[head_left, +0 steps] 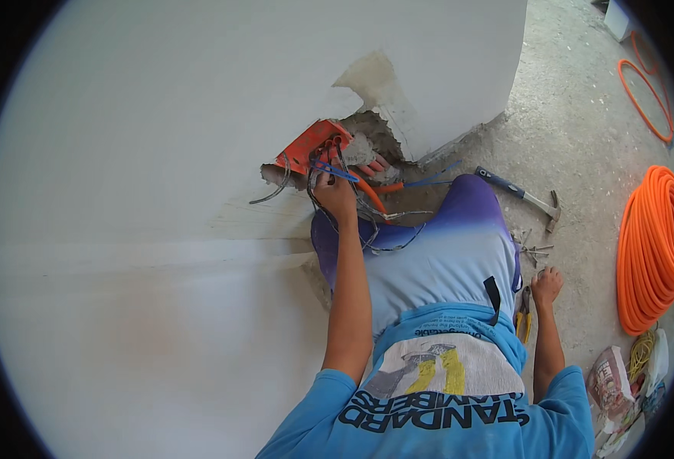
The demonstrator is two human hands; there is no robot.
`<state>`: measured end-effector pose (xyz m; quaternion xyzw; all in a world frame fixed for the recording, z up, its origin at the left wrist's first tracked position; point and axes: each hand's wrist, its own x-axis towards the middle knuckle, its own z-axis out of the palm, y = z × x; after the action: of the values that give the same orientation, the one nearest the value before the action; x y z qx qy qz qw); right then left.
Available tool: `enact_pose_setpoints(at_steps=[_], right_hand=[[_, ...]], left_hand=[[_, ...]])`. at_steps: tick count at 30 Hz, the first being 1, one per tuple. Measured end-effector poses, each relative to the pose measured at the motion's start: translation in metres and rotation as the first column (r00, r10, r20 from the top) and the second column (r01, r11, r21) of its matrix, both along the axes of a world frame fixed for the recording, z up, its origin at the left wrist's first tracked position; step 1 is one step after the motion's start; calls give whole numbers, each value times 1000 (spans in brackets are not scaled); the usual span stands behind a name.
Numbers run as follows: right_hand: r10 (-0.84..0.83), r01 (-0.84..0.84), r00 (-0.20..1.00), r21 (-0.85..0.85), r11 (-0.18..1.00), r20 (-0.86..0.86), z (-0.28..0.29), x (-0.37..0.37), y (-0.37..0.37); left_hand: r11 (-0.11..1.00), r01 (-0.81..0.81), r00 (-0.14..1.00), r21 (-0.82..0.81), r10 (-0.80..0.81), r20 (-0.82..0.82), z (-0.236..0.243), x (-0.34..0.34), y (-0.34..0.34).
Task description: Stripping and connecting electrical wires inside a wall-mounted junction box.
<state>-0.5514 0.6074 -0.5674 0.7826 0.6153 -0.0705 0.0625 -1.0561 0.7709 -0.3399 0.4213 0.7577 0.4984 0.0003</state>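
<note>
My left hand point(335, 191) reaches up to an orange junction box point(310, 145) set in a broken-out hole in the white wall point(138, 229). It is closed around a bundle of black, grey and blue wires point(337, 170) coming out of the box. Orange conduit ends point(375, 164) show in the hole to the right of the box. My right hand point(546, 284) rests on the concrete floor beside my knee, fingers apart and holding nothing. It lies just above yellow-handled pliers point(523, 317) and just below some loose nails point(532, 249).
A hammer point(520, 195) lies on the floor by the wall corner. A big coil of orange conduit point(647, 252) sits at the right, with a loose orange hose point(647, 92) farther back. A paper bag point(608, 379) and yellow cable point(641, 348) lie at the lower right.
</note>
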Motion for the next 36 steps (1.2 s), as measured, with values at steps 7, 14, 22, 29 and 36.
enact_pose_setpoints(at_steps=[7, 14, 22, 29, 36], right_hand=[[199, -182, 947, 87, 979, -254, -9, -22, 41], [100, 84, 888, 371, 925, -449, 17, -50, 90], [535, -9, 8, 535, 845, -845, 268, -228, 122], [794, -481, 348, 631, 608, -499, 293, -315, 137], [660, -782, 331, 196, 592, -674, 261, -329, 150]], left_hand=[[979, 11, 904, 204, -98, 417, -17, -6, 12], [862, 286, -68, 419, -418, 906, -13, -35, -20], [872, 244, -9, 424, -435, 900, -1, 21, -82], [795, 603, 565, 70, -488, 665, -14, 90, -95], [468, 610, 757, -639, -582, 297, 28, 52, -128]])
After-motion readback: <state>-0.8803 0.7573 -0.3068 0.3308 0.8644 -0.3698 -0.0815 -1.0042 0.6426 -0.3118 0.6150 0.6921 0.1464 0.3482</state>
